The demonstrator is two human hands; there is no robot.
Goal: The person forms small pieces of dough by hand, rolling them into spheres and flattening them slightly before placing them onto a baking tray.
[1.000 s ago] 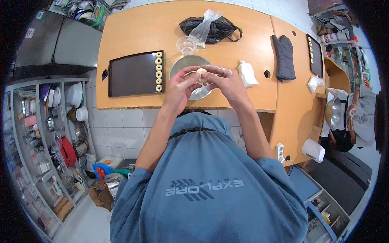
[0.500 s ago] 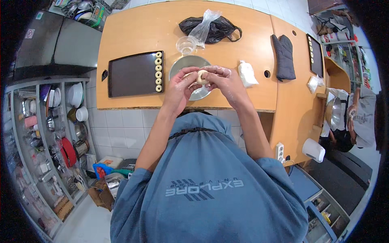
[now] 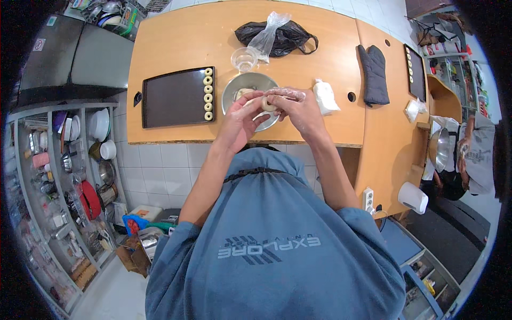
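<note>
Over the near side of a steel mixing bowl (image 3: pixel 230 85), both hands hold a small pale dough ring (image 3: pixel 268 105) between them. My left hand (image 3: pixel 240 116) is closed on its left side with thumb and fingers. My right hand (image 3: pixel 300 111), whitened with flour, grips the ring from the right, and its hole shows near the thumb tip. More dough (image 3: pixel 244 93) lies in the bowl, partly behind my fingers. To the left, a dark baking tray (image 3: pixel 173 101) carries a column of several dough rings (image 3: pixel 208 89) along its right edge.
Beyond the bowl are a clear plastic cup (image 3: pixel 244 60) and a black plastic bag (image 3: pixel 288 40). A white bag of powder (image 3: pixel 325 97) and a dark oven mitt (image 3: pixel 374 74) lie to the right. Another tray (image 3: pixel 415 72) stands farther right, near a person with a metal bowl (image 3: pixel 440 149).
The dough ring has turned and shifted slightly right and lower, so its hole now shows. My fingers have moved around it, uncovering the dough in the bowl.
</note>
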